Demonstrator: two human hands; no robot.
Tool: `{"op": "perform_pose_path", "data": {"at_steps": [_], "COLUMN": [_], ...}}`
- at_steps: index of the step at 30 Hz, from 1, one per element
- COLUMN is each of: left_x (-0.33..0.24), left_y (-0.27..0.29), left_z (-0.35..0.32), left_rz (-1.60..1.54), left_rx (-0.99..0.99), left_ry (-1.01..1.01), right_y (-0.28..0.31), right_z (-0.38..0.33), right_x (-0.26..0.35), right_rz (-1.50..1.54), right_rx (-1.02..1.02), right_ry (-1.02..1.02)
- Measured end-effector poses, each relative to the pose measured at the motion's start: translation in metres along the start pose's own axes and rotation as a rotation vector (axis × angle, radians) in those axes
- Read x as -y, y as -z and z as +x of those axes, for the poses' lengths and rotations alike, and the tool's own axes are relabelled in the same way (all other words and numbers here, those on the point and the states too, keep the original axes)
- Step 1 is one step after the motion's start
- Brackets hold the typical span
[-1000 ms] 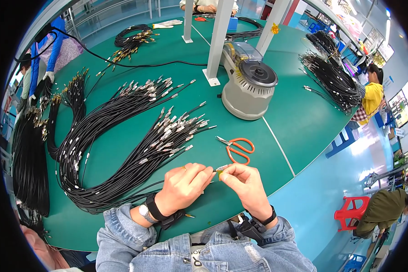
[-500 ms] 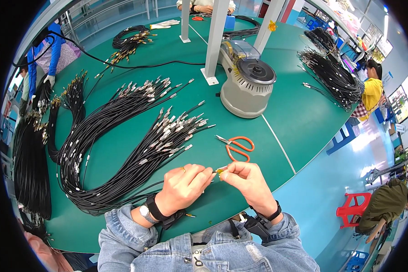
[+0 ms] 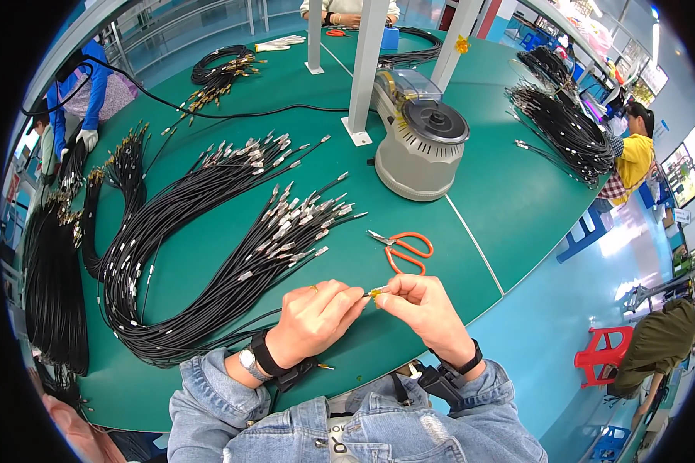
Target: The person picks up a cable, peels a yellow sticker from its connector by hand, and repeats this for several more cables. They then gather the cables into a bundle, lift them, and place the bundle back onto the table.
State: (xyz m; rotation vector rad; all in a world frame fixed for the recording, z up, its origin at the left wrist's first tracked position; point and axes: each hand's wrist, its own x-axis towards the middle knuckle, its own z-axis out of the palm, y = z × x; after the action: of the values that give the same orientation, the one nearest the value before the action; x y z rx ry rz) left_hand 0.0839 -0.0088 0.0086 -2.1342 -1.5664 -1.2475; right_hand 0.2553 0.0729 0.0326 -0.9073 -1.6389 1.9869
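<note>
Near the table's front edge, my left hand (image 3: 316, 318) is closed around a thin black cable (image 3: 264, 315), close to its end. A small piece of yellow tape (image 3: 376, 292) sits at the cable end, between my two hands. My right hand (image 3: 421, 309) pinches there with thumb and forefinger, at the tip beside the tape. Just beyond my hands lie scissors with orange handles (image 3: 409, 251), their blades pointing left. A large bundle of black cables (image 3: 170, 316) with silver connector ends curves across the table on the left, its ends fanned toward the middle.
A grey tape dispenser (image 3: 418, 166) stands behind the scissors, beside a metal post (image 3: 363, 85). More black cable bundles (image 3: 58, 285) lie at the left edge and far right (image 3: 567, 139). Several people work around the green table (image 3: 502, 208). A red stool (image 3: 601, 355) stands at right.
My hands stay nearly in place at the cable end, with small finger movements around the yellow tape. The scissors and bundles have not moved.
</note>
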Motion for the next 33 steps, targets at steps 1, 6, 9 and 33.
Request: {"op": "perform_pose_path", "data": {"at_steps": [1,6,9,33], "left_x": [0.000,0.002,0.003,-0.011], "left_y": [-0.001,0.007,0.007,-0.002], "left_z": [-0.001,0.001,-0.001,0.002], "left_rz": [-0.008,0.080,0.079,-0.366], "left_rx": [-0.004,0.048,0.115,0.048], "left_ry": [0.004,-0.136,-0.179,0.288], "right_y": [0.000,0.001,0.000,-0.007], "right_z": [0.000,-0.003,-0.003,-0.002], "right_x": [0.001,0.007,0.008,-0.003], "right_rz": [-0.005,-0.013,-0.054,-0.166], "right_rx": [0.003,0.007,0.003,-0.073], "right_ry": [0.001,-0.020,-0.007,0.183]}}
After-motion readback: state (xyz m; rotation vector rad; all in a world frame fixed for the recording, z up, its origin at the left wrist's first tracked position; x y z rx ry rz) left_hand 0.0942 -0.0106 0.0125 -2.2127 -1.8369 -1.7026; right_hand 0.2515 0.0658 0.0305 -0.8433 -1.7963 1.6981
